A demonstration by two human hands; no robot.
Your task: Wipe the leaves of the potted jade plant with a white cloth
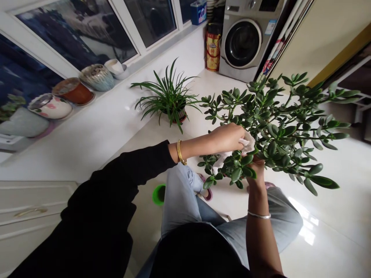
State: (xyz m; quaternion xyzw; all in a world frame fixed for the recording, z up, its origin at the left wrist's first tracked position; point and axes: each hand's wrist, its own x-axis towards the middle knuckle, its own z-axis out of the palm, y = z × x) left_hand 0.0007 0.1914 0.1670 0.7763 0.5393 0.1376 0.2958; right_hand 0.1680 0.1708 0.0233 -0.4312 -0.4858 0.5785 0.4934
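Note:
My left hand (pixel 228 137), with a gold bracelet at the wrist, is closed on a white cloth (pixel 247 142). It reaches in from the left over the near side of a large jade plant (pixel 272 141) with thick green leaves. Part of the cloth hangs below the hand among the lower leaves. Close beside it, my right hand (pixel 256 168) comes up from below into the foliage and touches the leaves. Leaves and the cloth hide most of its fingers, so their grip cannot be made out. The plant's pot is hidden under the foliage.
A spider-like potted plant (pixel 174 98) stands on the floor beyond my left arm. A green container (pixel 159 194) sits by my leg. Several pots, one terracotta (pixel 72 92), line the windowsill. A washing machine (pixel 243 44) and a yellow-red bag (pixel 213 52) stand at the back.

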